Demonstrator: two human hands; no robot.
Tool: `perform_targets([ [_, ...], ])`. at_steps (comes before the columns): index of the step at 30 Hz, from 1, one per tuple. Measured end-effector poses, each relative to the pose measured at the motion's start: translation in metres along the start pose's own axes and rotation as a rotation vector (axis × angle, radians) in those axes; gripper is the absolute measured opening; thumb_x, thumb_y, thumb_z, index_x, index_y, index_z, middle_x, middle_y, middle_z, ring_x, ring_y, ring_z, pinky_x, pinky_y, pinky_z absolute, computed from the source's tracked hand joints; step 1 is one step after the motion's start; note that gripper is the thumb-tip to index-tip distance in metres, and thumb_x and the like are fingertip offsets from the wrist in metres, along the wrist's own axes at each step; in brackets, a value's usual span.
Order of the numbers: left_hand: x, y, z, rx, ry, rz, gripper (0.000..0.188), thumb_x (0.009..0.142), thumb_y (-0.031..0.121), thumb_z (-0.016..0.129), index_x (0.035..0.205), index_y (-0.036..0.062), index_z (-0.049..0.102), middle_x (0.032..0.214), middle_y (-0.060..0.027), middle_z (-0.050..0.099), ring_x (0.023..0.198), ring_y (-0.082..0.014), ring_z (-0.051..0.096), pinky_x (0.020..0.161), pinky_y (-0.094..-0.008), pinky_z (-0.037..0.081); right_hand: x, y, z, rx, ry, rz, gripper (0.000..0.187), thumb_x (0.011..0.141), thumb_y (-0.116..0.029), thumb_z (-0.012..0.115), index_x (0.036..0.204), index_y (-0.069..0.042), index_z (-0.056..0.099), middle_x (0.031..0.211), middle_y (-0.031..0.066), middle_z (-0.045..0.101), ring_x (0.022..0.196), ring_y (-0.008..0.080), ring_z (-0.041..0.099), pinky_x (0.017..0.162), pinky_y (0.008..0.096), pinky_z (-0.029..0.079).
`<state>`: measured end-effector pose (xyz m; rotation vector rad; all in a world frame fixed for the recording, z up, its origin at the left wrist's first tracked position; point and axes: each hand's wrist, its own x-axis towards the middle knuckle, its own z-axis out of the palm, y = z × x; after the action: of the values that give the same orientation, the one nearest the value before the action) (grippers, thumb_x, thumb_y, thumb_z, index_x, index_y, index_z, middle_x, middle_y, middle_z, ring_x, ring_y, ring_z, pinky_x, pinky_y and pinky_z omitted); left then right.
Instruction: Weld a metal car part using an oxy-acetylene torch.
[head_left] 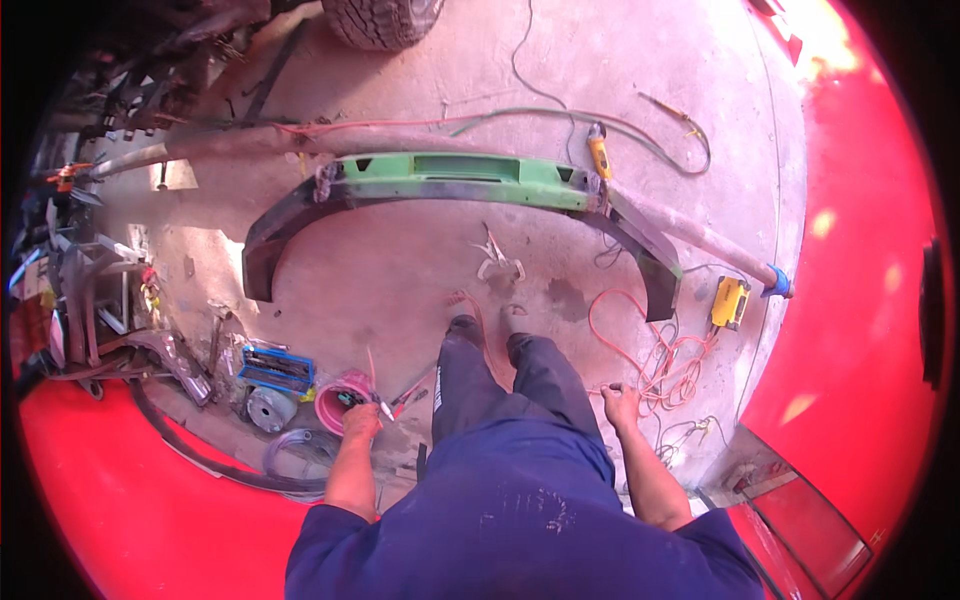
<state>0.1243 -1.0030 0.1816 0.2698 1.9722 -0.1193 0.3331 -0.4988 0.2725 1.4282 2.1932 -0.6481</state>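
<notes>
In front of me a green and black vehicle bumper [467, 180] lies across a long pole, its dark ends curving toward me. My left hand [361, 421] hangs at my side, fingers curled, over the rim of a pink bucket [331, 408]. A small white-tipped thing [387, 411] shows beside its fingers; I cannot tell what it is or whether it is gripped. My right hand [621, 403] hangs low on the other side with its fingers closed. Orange hose [672, 385] coils right beside it, and whatever the fingers hold, if anything, is hidden.
A yellow angle grinder [598, 152] rests at the bumper's right end. A yellow box-shaped machine [731, 303] stands at right. Metal clamp-like pliers [497, 258] lie before my feet. A blue tray [277, 371] and a wire spool [270, 408] sit left. Hoses and cords cross the floor.
</notes>
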Motion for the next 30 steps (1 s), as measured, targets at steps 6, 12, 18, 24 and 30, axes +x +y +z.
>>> perform_targets([
  [6,-0.018,-0.006,0.01,-0.147,0.042,-0.075,0.043,0.075,0.046,0.068,0.103,0.0119,0.066,0.107,-0.0164,0.065,0.104,-0.0333,0.061,0.085,-0.0437,0.049,0.023,-0.029,-0.007,-0.005,-0.036,0.05,0.049,0.077,-0.042,0.062,0.106,-0.003,0.067,0.11,0.0282,0.059,0.114,0.0392,0.05,0.099,0.0423,0.039],
  [12,-0.032,0.005,-0.033,-0.163,0.1,-0.11,0.047,0.08,0.05,0.063,0.112,0.0156,0.064,0.113,-0.0145,0.064,0.108,-0.0325,0.059,0.088,-0.0452,0.048,0.042,-0.027,0.014,0.135,0.004,0.09,0.051,0.077,-0.043,0.061,0.106,-0.001,0.066,0.115,0.0286,0.057,0.114,0.0384,0.05,0.1,0.0423,0.039],
  [18,0.002,-0.029,-0.063,-0.021,0.102,0.021,0.047,0.081,0.051,0.061,0.111,0.0159,0.064,0.108,-0.018,0.065,0.103,-0.0381,0.06,0.084,-0.0471,0.049,-0.015,-0.019,0.028,0.187,0.039,0.235,0.05,0.079,-0.043,0.06,0.107,-0.002,0.064,0.117,0.0271,0.055,0.116,0.0377,0.048,0.1,0.0424,0.039],
  [24,0.017,-0.016,-0.106,0.07,0.228,-0.009,0.049,0.079,0.056,0.063,0.103,0.0131,0.064,0.101,-0.0182,0.066,0.099,-0.0386,0.062,0.079,-0.0495,0.05,-0.078,0.017,0.026,0.127,-0.002,0.431,0.044,0.079,-0.041,0.064,0.108,-0.009,0.067,0.119,0.0233,0.055,0.113,0.0365,0.053,0.098,0.0407,0.042],
  [30,0.043,-0.004,-0.105,-0.073,0.365,0.13,0.039,0.083,0.047,0.062,0.102,0.0125,0.062,0.101,-0.018,0.065,0.093,-0.0384,0.063,0.073,-0.0488,0.048,-0.108,0.079,0.037,0.23,0.064,0.518,0.048,0.081,-0.042,0.062,0.114,-0.008,0.062,0.124,0.0235,0.048,0.119,0.0374,0.047,0.1,0.0422,0.04],
])
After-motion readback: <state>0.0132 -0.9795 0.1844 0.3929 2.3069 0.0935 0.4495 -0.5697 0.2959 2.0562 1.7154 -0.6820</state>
